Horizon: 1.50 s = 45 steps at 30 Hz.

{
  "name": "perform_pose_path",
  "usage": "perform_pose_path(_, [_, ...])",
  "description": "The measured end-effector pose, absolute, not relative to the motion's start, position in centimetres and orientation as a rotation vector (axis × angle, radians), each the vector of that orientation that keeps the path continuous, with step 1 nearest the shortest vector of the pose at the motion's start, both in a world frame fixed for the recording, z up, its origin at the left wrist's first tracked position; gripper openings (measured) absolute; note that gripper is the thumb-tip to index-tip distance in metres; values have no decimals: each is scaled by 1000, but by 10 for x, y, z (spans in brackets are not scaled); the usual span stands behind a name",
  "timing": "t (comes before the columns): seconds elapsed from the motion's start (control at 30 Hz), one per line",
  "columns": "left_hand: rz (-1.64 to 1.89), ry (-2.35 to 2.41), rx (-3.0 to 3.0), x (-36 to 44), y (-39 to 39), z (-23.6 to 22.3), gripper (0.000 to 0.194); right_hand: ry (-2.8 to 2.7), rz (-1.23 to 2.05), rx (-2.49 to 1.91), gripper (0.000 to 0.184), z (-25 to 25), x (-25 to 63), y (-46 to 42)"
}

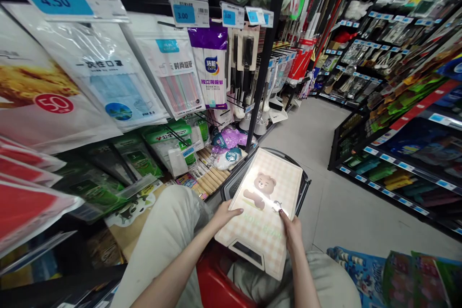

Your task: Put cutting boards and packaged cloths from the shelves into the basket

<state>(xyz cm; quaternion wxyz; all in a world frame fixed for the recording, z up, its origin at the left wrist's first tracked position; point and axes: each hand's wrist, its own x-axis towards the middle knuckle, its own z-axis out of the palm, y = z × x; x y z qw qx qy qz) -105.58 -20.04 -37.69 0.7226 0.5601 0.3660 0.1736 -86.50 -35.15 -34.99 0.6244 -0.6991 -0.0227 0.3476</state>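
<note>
Both my hands hold a cutting board with a cream and pink gingham print and a brown bear on it. It lies tilted over my knees, its handle slot on the side nearest me. My left hand grips the left edge, thumb on top and fingers mostly hidden. On the right edge, my right hand is closed the same way, its thumb by the bear picture. A dark basket shows just behind the board's far end. Light glares off the glossy surface.
A shelf at left holds hanging packs of masks, straws and green-packed goods. A black post rises beside it. Bagged goods lie at lower right. Another shelf borders the grey aisle floor. A red seat is under me.
</note>
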Motion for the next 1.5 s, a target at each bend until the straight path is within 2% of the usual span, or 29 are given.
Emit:
perform_pose_path(0.53, [351,746,1115,-1056,-201,-366,45,-60,759,-1565,51,-352,-864,-353])
perform_pose_path(0.8, [350,677,1073,-1057,-202,-361,44,-72,812,-1439,57,-365,-854,-354])
perform_pose_path(1.23, [346,690,1111,-1058,-202,-357,45,-30,859,-1327,51,-361,-856,-357])
perform_pose_path(1.5, [333,639,682,-1058,-205,-355,56,61,837,-1230,41,-359,-858,-354])
